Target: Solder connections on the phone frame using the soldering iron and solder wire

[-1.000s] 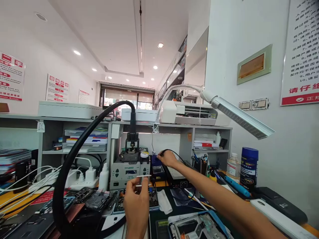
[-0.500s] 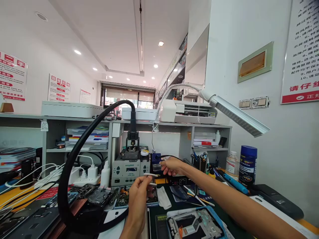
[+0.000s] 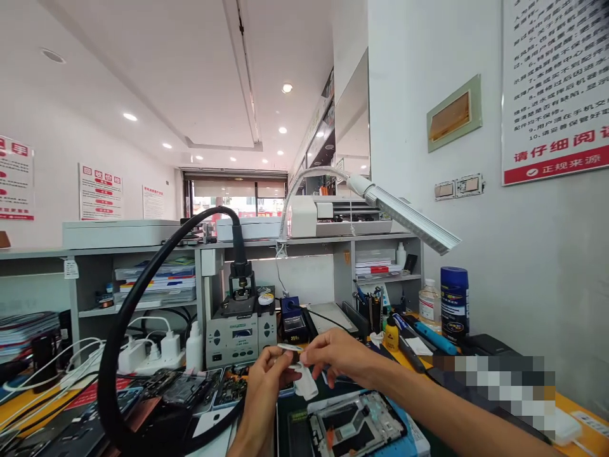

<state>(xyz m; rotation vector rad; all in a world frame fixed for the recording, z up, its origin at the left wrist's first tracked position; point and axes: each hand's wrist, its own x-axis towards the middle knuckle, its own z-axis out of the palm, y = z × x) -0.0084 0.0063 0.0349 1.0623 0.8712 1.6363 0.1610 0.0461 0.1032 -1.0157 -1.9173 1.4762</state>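
Note:
My left hand is raised above the bench, its fingertips pinched on a thin white strip. My right hand has come in beside it, fingers curled, and its fingertips meet the same strip from the right. Below the hands lies an opened phone frame on a blue mat, with a small white folded piece just in front of it. Circuit boards lie to the left of my hands.
A rework station with a thick black hose stands behind the hands. A small blue soldering unit sits beside it. At the right stand a desk lamp, a blue can, bottles and tools. Chargers and cables crowd the left.
My right hand has drawn back from the blue soldering unit at the rear and come forward to meet my left hand at the white strip. The camera view has dipped and turned a little.

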